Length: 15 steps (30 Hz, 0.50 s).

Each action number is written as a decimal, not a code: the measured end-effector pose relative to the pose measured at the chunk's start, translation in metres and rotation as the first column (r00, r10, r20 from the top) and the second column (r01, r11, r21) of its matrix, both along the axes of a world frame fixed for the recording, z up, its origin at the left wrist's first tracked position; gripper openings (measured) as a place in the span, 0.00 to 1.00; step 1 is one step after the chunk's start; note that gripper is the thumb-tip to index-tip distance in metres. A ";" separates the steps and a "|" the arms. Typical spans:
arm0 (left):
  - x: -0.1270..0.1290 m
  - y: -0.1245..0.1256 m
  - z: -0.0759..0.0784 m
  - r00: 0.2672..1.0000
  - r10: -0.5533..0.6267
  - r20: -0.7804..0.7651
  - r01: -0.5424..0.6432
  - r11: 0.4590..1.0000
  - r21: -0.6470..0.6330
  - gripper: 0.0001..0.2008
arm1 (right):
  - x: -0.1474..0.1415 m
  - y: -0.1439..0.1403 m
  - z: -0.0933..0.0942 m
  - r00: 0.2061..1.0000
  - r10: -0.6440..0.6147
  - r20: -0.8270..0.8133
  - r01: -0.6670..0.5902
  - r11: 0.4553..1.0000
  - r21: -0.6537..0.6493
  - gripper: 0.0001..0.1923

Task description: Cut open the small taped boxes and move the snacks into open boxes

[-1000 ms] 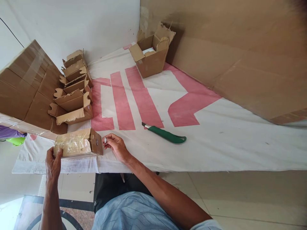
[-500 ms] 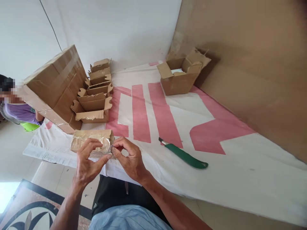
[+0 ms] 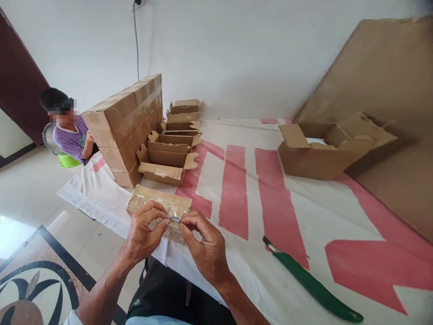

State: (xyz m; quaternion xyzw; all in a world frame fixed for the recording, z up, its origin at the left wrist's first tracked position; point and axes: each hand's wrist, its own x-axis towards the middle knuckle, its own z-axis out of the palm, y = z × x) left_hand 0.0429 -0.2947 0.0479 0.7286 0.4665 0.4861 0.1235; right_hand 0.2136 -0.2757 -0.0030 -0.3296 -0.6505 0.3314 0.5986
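Your left hand (image 3: 144,232) and right hand (image 3: 204,246) pinch small thin silvery piece (image 3: 175,219) between thumb and forefinger tips, held just above tape-wrapped brown cardboard box (image 3: 158,204) at edge of white-and-red cloth (image 3: 243,189); green-handled knife (image 3: 313,285) lies well apart.

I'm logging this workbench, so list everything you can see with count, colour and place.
taped small box: one, brown, table edge behind the hands
small metal piece: one, silvery, pinched between both hands
opened small boxes: several, brown, row behind the taped box
large carton: one, brown, left of that row
open box: one, brown, far right
cutter: one, green handle, right of the hands
cloth: one, white with red print, covering table
person: one, purple top, far left
left hand: one
right hand: one
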 end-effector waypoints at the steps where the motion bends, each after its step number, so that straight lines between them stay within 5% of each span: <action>1: -0.005 0.000 -0.001 1.000 0.015 0.013 -0.015 1.000 -0.010 0.07 | -0.001 0.000 -0.001 1.000 -0.004 0.015 0.004 1.000 -0.001 0.04; 8: -0.078 0.015 -0.022 0.919 0.255 0.301 -0.212 0.963 -0.167 0.09 | 0.008 0.010 -0.031 0.983 -0.181 0.020 0.182 0.983 -0.014 0.06; 12: -0.137 0.031 -0.042 0.757 0.498 0.422 -0.327 0.849 -0.415 0.16 | 0.021 0.019 -0.069 0.949 -0.311 0.038 0.313 0.929 -0.198 0.16; 15: -0.176 0.045 -0.057 0.671 0.596 0.442 -0.386 0.789 -0.478 0.21 | 0.031 0.021 -0.101 0.925 -0.364 0.114 0.379 0.851 -0.364 0.24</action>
